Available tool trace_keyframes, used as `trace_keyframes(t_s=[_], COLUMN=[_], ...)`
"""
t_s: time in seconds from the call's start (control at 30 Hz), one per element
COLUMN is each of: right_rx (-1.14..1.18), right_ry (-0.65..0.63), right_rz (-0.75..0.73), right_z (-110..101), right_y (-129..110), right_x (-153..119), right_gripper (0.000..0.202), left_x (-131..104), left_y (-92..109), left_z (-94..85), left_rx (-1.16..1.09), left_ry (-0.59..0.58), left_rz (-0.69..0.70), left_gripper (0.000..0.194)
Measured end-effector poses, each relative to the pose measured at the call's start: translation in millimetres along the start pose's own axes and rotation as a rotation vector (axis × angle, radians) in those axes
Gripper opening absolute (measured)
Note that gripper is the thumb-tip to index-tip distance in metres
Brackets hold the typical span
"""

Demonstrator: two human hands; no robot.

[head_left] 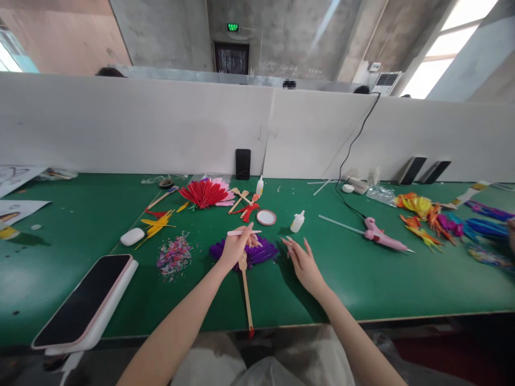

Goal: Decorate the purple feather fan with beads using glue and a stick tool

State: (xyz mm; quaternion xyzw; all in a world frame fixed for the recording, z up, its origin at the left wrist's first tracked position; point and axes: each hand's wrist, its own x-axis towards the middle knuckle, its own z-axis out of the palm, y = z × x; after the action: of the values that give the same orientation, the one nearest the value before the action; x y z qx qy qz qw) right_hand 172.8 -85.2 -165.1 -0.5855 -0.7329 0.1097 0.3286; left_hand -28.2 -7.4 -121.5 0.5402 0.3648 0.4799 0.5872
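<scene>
the wooden handle [247,300] reached the counter's [346,305] front edge, so a bump from the lap could have skewed the purple fan [263,253], which lay under and beside the left hand [236,247]. that hand's fingers pinched a slim, pale stick [244,232]; a slip might have creased the thin, layered petals. the right hand's [306,268] fingers were loosely spread, apparently holding nothing, and a careless swing could have toppled the upright, soft-looking glue bottle [298,221]. crumbly, multicoloured confetti [175,257] seemed liable to scatter if a sleeveless forearm brushed it.
</scene>
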Motion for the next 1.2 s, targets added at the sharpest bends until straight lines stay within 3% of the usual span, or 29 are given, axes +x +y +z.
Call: trace_keyframes(t_s=[0.07,0.23,0.43,0.53,0.83,0.97,1.2], right_rx=[0.005,0.052,-0.111,-0.119,-0.055,-0.095,-0.166], right_ry=[-0.012,-0.182,0.057,0.083,-0.066,-0.124,-0.172], right_rz=[-0.011,-0.136,-0.012,0.015,-0.135,-0.13,-0.151], right_z=[-0.4,7.2,9.1,6.8,2.3,2.3,7.4], right_y=[-3.7,-21.9,-1.8,2.3,-33.9,-36.0,-35.5], right_x=[0.7,4.3,-0.8,-3.1,-29.3,-41.3,-39.3], right_gripper=[0.038,0.037,0.037,0.037,0.037,0.038,0.037], left_x=[0.5,1.4,-0.2,-0.5,4.4,4.3,3.1], left_y=[2.5,1.7,-2.2,-3.4,1.2,1.6,0.5], left_z=[-1.5,-5.0,-3.6,-3.0,-8.2,-6.2,-4.1], left_rx=[0.004,0.021,0.018,0.012,-0.016,-0.009,0.021], left_ry=[0.034,0.065,0.035,0.028,0.115,0.113,0.091], left_rz=[0.003,-0.005,0.002,0.002,0.011,0.007,-0.03], left_gripper=[0.045,0.041,0.043,0.042,0.04,0.041,0.041])
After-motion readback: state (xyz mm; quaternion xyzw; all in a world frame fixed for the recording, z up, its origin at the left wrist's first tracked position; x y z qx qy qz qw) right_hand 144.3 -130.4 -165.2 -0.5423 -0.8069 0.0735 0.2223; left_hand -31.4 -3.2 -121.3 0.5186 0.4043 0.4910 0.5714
